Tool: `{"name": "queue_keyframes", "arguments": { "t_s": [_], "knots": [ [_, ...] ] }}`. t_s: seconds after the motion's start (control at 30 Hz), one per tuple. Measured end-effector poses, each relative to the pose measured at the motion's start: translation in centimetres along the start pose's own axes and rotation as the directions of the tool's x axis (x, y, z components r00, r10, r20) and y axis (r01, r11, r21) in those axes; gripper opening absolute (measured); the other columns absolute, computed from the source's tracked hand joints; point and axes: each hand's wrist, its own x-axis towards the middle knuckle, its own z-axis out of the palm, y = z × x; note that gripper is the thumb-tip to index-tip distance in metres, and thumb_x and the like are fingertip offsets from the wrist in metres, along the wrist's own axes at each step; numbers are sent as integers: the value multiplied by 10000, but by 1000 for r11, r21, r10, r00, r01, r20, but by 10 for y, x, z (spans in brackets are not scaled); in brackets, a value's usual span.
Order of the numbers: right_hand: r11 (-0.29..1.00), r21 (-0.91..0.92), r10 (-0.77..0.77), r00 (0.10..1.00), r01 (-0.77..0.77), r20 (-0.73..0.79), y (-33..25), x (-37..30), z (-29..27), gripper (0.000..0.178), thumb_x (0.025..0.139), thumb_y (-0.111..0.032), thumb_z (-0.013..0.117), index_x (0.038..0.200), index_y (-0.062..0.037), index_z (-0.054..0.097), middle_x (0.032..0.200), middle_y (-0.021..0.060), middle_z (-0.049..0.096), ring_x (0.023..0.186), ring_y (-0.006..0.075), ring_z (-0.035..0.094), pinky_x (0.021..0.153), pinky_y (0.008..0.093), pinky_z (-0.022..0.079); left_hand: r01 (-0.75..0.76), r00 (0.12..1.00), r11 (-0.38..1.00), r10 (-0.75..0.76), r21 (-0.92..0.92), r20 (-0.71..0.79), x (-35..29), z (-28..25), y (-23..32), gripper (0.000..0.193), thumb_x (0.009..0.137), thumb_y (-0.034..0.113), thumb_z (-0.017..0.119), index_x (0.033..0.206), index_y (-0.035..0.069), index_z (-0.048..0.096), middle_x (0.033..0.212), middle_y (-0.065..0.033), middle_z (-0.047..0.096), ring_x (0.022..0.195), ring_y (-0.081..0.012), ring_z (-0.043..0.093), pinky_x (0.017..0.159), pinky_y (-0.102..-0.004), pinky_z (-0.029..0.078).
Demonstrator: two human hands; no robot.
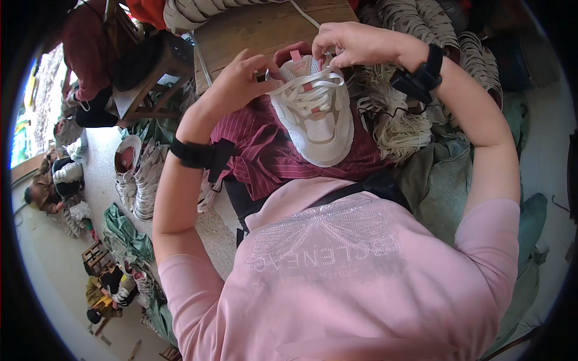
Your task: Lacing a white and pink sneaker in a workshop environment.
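A white sneaker (325, 147) with beige and pink trim lies in my lap, its toe pointing toward me. White shoelaces (310, 84) cross its tongue. With thumb and fingers together, my left hand (238, 84) grips the shoelace beside the left of the shoe's opening. My right hand (355, 45) pinches the shoelace at the opening's right edge, its fingertips partly hiding the lace. Beneath the shoe spreads a dark red striped cloth (253, 153).
Just beyond the shoe stands a wooden table (241, 45). White laces (400, 132) hang in a bundle at the right, below stacked shoes (421, 24). More stacked shoes (147, 180) stand on the floor at left, near a wooden stool (138, 99). Other people sit farther left.
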Motion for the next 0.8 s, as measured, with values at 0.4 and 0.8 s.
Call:
{"name": "queue_keyframes", "arguments": {
  "t_s": [0.4,0.8],
  "knots": [
    [924,17,367,898,-382,244,-20,28,-6,236,752,-229,683,735,1,631,650,57,582,626,167,535,582,312,421,331,923,941,-307,-70,234,25,9,-10,230,879,223,638,921,5,694,869,-65,556,777,-148,535,740,-272,441],
    [875,405,366,910,-266,-193,-17,17,26,171,841,-179,659,840,-10,681,723,9,619,662,88,553,584,235,426,-134,908,945,-3,-298,-419,31,15,66,145,859,159,654,840,28,716,811,-55,572,791,-171,553,694,-259,448]
  ]
}}
